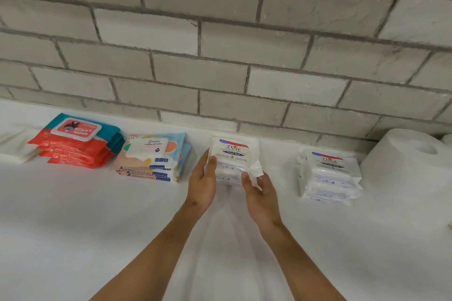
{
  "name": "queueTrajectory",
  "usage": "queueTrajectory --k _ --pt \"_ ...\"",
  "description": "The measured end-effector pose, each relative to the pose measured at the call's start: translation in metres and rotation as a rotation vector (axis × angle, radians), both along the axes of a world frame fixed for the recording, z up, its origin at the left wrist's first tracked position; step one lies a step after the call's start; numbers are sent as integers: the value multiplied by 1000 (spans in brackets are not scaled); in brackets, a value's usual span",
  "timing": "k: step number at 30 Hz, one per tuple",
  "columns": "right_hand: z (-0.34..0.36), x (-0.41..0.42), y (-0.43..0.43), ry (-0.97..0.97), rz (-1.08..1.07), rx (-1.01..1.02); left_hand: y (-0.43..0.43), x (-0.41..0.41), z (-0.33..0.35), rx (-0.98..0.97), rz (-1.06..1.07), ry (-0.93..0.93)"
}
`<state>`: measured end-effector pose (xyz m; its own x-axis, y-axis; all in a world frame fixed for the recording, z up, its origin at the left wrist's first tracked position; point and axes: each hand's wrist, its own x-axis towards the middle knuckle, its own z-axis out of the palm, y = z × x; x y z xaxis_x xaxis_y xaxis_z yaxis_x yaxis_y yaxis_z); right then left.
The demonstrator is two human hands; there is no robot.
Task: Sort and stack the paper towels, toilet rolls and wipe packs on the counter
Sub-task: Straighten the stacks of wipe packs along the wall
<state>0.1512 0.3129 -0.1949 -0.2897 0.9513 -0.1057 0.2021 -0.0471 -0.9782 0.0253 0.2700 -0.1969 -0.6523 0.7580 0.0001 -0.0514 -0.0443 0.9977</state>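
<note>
Item in hand: Dove wipe pack (234, 154), white, with a red band and a blue "Fresh Red" label. It sits at the middle of the surface (122, 227), close to the wall, between the two hands. Whether it rests on the surface or is lifted off it cannot be told.

Left hand (204, 178): flat against the pack's left side, fingers (205, 157) straight and together, thumb laid on the front edge.

Right hand (261, 193): at the pack's lower right corner, thumb on the front, fingers curled behind, pinching the pack by its crimped end.

Dove stack (330, 176): several matching white packs piled to the right, apart from the held pack.

Stalove wet wipes stack (154, 156): patterned packs piled just left of the left hand.

Red and teal wipes stack (78, 142): further left, touching the Stalove stack.

Paper towel roll (411, 161): white, at the far right beside the Dove stack.

Backdrop: grey brick-tile wall (220, 44). White cloth covers the surface.
</note>
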Motion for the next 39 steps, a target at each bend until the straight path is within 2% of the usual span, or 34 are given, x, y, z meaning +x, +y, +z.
queueTrajectory --k 9,18,21,24,31,36,39 --pt "-8 -21 -2 -68 -18 -25 -12 -13 11 -25 -4 -57" --pt "1 -13 -12 -78 -57 9 -23 -18 20 -62 -61 -3" --pt "2 1 -21 -81 -100 17 -31 -12 31 -77 -45 81" --pt "-1 22 -33 -61 -141 -3 -41 -3 39 -119 -23 282" --pt "6 80 -49 0 -250 -55 -40 29 41 63 86 505" --pt "17 123 -38 70 -331 -64 -30 76 56 128 -36 463" --pt "17 150 -22 97 -365 -76 -21 103 55 98 -141 446"
